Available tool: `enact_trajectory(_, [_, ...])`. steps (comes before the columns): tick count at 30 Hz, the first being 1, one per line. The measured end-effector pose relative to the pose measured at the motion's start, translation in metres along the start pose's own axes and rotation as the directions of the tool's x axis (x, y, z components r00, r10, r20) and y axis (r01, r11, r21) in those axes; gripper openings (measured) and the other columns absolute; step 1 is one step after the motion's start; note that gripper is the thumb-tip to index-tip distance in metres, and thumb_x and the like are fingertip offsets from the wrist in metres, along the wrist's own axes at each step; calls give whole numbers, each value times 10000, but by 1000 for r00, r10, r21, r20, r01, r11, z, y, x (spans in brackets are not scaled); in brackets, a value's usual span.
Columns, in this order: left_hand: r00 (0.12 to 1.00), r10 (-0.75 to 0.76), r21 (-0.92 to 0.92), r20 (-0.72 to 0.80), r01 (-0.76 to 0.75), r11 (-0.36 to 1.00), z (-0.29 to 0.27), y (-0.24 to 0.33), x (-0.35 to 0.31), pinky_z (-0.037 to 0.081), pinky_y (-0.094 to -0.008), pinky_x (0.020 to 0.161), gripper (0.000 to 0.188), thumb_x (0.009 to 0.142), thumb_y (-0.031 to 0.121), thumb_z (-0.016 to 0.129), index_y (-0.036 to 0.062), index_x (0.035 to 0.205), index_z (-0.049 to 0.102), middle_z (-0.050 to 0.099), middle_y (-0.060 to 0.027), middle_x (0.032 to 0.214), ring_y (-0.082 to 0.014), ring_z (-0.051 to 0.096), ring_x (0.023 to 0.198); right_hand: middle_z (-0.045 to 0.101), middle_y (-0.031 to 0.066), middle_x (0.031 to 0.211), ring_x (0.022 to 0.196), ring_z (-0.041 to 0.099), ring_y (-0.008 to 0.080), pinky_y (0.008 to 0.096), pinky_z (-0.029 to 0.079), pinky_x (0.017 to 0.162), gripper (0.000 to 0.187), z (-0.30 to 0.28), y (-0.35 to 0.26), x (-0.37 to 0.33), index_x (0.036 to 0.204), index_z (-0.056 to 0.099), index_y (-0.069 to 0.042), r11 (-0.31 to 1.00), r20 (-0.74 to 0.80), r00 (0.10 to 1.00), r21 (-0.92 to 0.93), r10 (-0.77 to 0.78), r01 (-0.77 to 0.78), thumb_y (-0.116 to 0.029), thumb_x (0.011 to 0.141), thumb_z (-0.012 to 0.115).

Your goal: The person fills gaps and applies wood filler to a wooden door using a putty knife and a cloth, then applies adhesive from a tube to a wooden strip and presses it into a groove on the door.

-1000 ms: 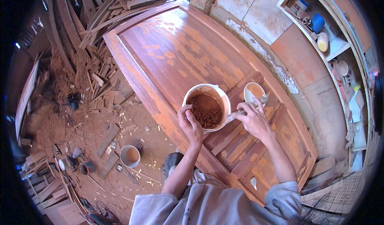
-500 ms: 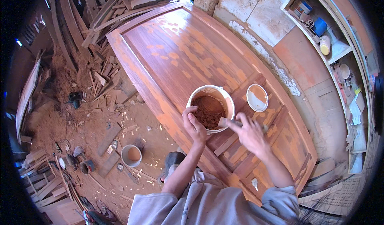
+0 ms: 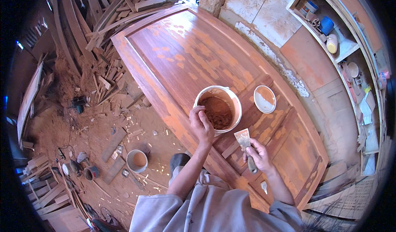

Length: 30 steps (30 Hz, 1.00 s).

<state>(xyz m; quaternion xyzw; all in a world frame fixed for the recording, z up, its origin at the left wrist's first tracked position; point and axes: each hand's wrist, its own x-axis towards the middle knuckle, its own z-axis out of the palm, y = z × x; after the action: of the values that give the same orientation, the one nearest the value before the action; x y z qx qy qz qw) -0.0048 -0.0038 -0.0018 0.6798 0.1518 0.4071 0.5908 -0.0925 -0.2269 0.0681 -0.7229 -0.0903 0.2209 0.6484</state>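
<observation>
My left hand [image 3: 201, 124] is closed on the near-left rim of a white bucket [image 3: 236, 98], which has brown paste [image 3: 218, 113] inside. The bucket rests on a reddish-brown wooden door [image 3: 165, 83] marked with orange-brown patches of filler. In my right hand [image 3: 260, 155] is a putty knife [image 3: 243, 138], its smeared metal blade pointing up and away, just outside the bucket's near-right side. To the right of the bucket lies a round white lid [image 3: 265, 99] with orange-brown paste on it. A small pale scraper [image 3: 264, 186] lies on the door below my right hand.
A second bucket [image 3: 137, 160] stands on the dusty floor at left, among wood scraps. Timber offcuts [image 3: 111, 21] are heaped beyond the door's far-left end. On the right, a shelf unit [image 3: 348, 52] holds a blue container [image 3: 326, 25] and other jars. My shoe [image 3: 179, 161] is beside the door.
My right hand has drawn the putty knife out of the bucket, toward me and slightly right, turning the blade upward. My left hand stays on the rim.
</observation>
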Motion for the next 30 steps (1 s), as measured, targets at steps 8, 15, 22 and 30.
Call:
enact_trajectory(8, [999, 10, 26, 42, -11, 1000, -8, 5, 1, 462, -414, 876, 108, 971, 55, 519, -25, 975, 591, 633, -171, 975, -326, 597, 947, 498, 187, 1172, 1024, 580, 331, 392, 504, 854, 585, 50, -9, 50, 1481, 452, -202, 500, -185, 859, -861, -476, 91, -64, 929, 589])
enact_trajectory(15, [999, 11, 70, -33, -9, 998, -1, 6, -1, 487, -369, 820, 152, 1006, 87, 492, -4, 981, 611, 638, -143, 945, -277, 618, 905, 541, 138, 884, 751, 641, 367, 499, 538, 681, 534, 35, -5, 47, 1430, 507, -249, 260, -87, 945, -966, -315, -2, -129, 918, 600])
enact_trajectory(22, [994, 95, 85, -59, -90, 992, -4, 6, -2, 497, -357, 777, 216, 1030, 123, 458, -7, 988, 626, 647, -138, 931, -264, 626, 851, 550, 203, 964, 834, 641, 400, 512, 550, 721, 563, 5, -47, 19, 1418, 501, -290, 208, 136, 989, -967, -60, 145, -74, 902, 566])
enact_trajectory(30, [994, 104, 96, 28, -106, 990, -8, 16, -2, 467, -431, 852, 98, 966, 64, 548, -17, 970, 602, 626, -176, 956, -354, 581, 946, 608, 192, 904, 818, 643, 371, 490, 525, 743, 424, -23, -56, 7, 1403, 524, -196, 499, 149, 931, -810, -332, 307, -159, 981, 532])
